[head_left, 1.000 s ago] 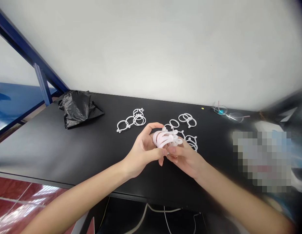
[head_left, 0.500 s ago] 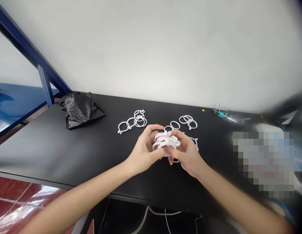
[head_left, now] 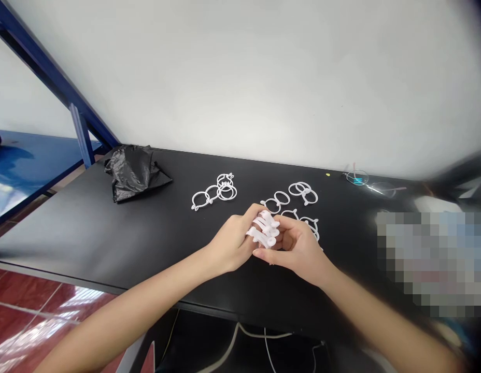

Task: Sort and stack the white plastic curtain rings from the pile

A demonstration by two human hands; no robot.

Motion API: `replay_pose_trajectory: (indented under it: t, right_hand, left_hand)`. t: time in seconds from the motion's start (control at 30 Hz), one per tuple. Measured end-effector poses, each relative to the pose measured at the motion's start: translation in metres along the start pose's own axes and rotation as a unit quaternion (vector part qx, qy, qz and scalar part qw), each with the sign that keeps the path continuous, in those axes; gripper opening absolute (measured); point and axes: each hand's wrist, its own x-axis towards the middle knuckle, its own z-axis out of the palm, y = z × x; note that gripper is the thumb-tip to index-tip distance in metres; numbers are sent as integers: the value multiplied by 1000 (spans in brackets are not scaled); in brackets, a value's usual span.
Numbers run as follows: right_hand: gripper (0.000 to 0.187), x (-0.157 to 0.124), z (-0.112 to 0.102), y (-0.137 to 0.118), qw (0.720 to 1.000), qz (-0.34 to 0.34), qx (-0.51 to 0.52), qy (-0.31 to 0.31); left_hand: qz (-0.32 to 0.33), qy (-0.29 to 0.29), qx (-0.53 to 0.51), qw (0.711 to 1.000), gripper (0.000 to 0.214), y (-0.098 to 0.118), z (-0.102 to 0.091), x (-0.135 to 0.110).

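Observation:
A stack of white plastic curtain rings (head_left: pixel 265 231) with small eyelets is held above the black table. My left hand (head_left: pixel 235 241) is closed around the stack's left side, its fingers partly hidden. On the other side, my right hand (head_left: pixel 305 251) curls its forefinger and thumb about the eyelet ends. Just beyond my hands, more loose curtain rings (head_left: pixel 278 203) lie on the table. Farther back to the right is an overlapping cluster of rings (head_left: pixel 302 191). Another group of rings (head_left: pixel 221 191) lies to the left of these.
A crumpled black plastic bag (head_left: pixel 133 173) sits at the table's back left. Eyeglasses (head_left: pixel 357 177) lie by the wall at the back right. A blurred-out object (head_left: pixel 429 264) is at the right. Cables (head_left: pixel 235 344) hang below the front edge of the black table (head_left: pixel 147 238).
The rings have turned in my hands, their eyelets now facing right and toward me. My left thumb has left the near face, and my right fingers have shifted round the stack.

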Motion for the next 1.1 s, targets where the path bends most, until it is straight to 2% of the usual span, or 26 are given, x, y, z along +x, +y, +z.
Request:
replay_pose_trajectory:
  t: [0.07, 0.13, 0.33, 0.5, 0.63, 0.77, 0.93, 1.1]
  right_hand:
    - [28, 0, -1, -1, 1000, 10, -6, -11]
    - [29, 1, -3, -2, 999, 21, 6, -23]
    - [29, 1, -9, -6, 997, 41, 42, -47]
    - [23, 1, -14, -10, 997, 23, 46, -59]
    - [18, 2, -18, -12, 997, 4, 55, -59]
    - [24, 0, -22, -12, 998, -1, 1, -58]
    - [26, -4, -27, -12, 995, -25, -96, -17]
    - [29, -5, -27, -17, 990, -47, -131, -9]
  left_hand:
    - [-15, -26, 38, 999, 35, -1, -4, 1]
    - [-6, -23, 48, 999, 39, -2, -6, 2]
    - [30, -12, 14, 999, 41, -4, -10, 3]
    - [22, -26, -14, 999, 38, -3, -10, 3]
    - [38, -23, 25, 999, 43, -4, -9, 2]
    - [69, -14, 35, 997, 48, -7, -8, 1]
    - [61, 21, 21, 998, 53, -7, -8, -1]
    - [80, 60, 27, 995, 40, -6, -8, -1]
